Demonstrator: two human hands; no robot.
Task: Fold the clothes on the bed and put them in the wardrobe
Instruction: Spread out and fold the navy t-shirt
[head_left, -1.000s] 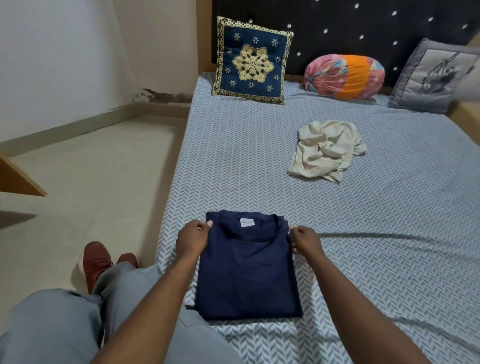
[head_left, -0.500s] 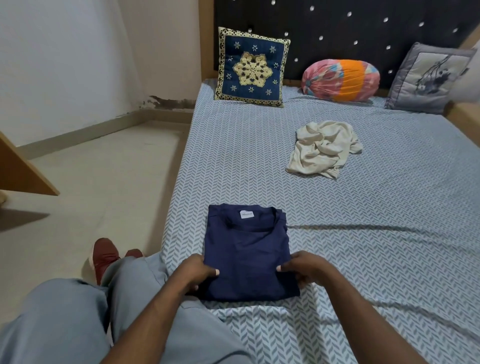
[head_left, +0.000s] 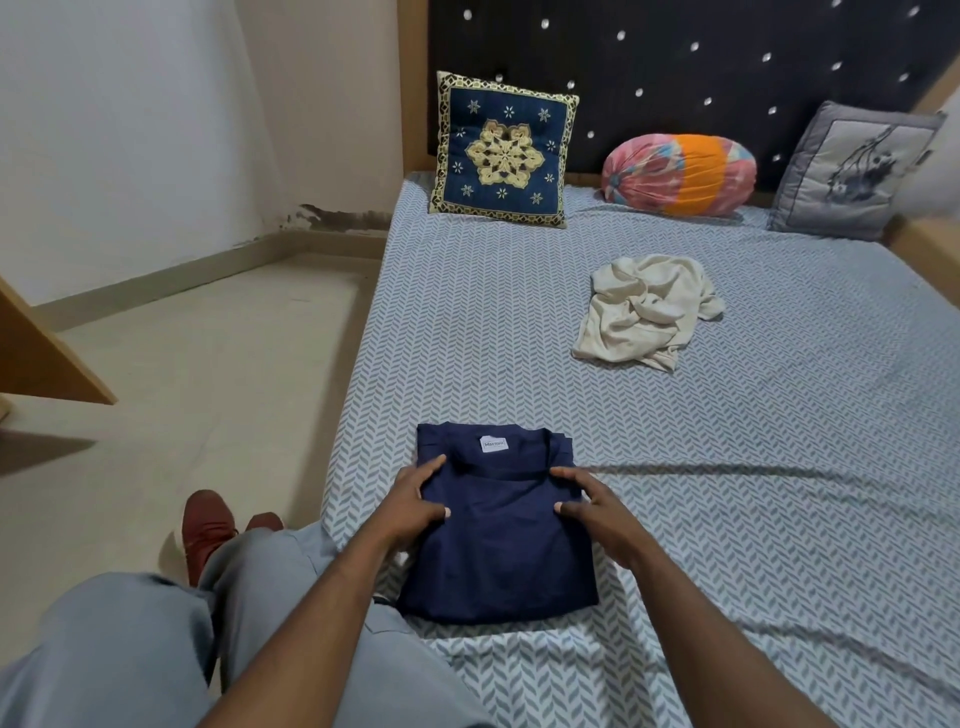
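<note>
Currently L hand (head_left: 415, 501) & R hand (head_left: 595, 514) press flat, fingers uncurled, on folded navy shirt (head_left: 498, 561) between them; careless lift w/o support underneath prob. undoes folds, esp. collar end.

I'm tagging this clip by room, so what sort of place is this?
Most likely a home bedroom: a bed with a patterned sheet, a dark padded headboard with cushions leaning against it, and a folded navy shirt on the sheet.
</note>
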